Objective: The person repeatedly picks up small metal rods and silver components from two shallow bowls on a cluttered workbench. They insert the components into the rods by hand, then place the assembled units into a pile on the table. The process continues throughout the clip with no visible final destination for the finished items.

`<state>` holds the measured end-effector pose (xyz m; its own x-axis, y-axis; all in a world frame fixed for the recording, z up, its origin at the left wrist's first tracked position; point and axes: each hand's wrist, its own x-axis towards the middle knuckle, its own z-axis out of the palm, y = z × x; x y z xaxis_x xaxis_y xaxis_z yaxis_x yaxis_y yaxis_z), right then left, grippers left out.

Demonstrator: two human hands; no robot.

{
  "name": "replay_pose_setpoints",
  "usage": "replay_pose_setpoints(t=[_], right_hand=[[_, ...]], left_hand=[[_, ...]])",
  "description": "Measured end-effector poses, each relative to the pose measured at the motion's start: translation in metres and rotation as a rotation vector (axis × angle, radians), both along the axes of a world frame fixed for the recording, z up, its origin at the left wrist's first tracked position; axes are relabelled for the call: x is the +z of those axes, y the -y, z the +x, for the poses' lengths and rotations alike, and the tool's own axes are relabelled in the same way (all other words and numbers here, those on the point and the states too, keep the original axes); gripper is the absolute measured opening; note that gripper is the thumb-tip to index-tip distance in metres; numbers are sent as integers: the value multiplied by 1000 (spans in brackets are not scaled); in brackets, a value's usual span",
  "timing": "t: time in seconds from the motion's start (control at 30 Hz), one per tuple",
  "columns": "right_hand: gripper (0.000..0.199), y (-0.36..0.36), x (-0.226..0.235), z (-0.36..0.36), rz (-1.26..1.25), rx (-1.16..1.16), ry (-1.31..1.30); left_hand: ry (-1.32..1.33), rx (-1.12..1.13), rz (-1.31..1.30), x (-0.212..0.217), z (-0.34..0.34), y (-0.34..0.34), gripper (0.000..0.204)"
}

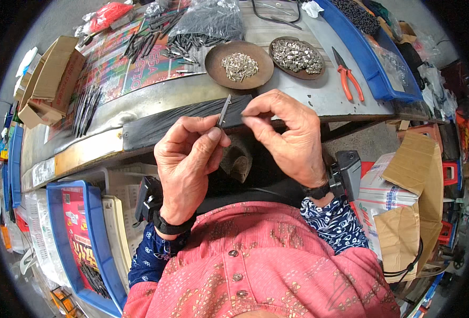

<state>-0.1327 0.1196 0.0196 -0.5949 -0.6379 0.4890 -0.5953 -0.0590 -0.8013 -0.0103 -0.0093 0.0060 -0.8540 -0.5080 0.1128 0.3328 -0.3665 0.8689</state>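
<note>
Between thumb and fingers, my left hand (186, 153) grips a slim dark metal strip (224, 110), its tip pointing up and away from me over the table's edge. My right hand (294, 140) is a little to the right, thumb and forefinger pinched together and apart from the strip. Whatever is in that pinch is too small to make out. Beyond the hands, a round brown dish (213, 72) contains small silvery metal pins (239, 67). Beside it, a second brown dish (320, 73) is heaped with small shiny metal pieces (297, 55).
Red-handled pliers (348, 79) lie right of the dishes, near a long blue tray (375, 74). Dark metal strips (87, 110) and a cardboard box (54, 79) are at the left of the table. Another blue tray (94, 233) stands low left, an open carton (404, 233) low right.
</note>
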Motion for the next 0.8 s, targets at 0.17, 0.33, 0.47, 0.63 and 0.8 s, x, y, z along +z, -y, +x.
replay_pose_setpoints(t=[0.17, 0.33, 0.47, 0.63, 0.8], right_hand=[[13, 8, 2, 18, -114, 100, 206], [11, 14, 1, 22, -163, 116, 180], [9, 15, 2, 21, -155, 106, 52], [8, 16, 1, 24, -171, 132, 154], [13, 19, -3, 28, -194, 138, 297]], left_hand=[[-9, 10, -6, 0, 3, -2, 13], [-7, 5, -4, 1, 6, -3, 13], [-11, 4, -20, 1, 8, -4, 14], [-15, 2, -20, 0, 11, -4, 14], [-5, -1, -16, -1, 12, -4, 14]])
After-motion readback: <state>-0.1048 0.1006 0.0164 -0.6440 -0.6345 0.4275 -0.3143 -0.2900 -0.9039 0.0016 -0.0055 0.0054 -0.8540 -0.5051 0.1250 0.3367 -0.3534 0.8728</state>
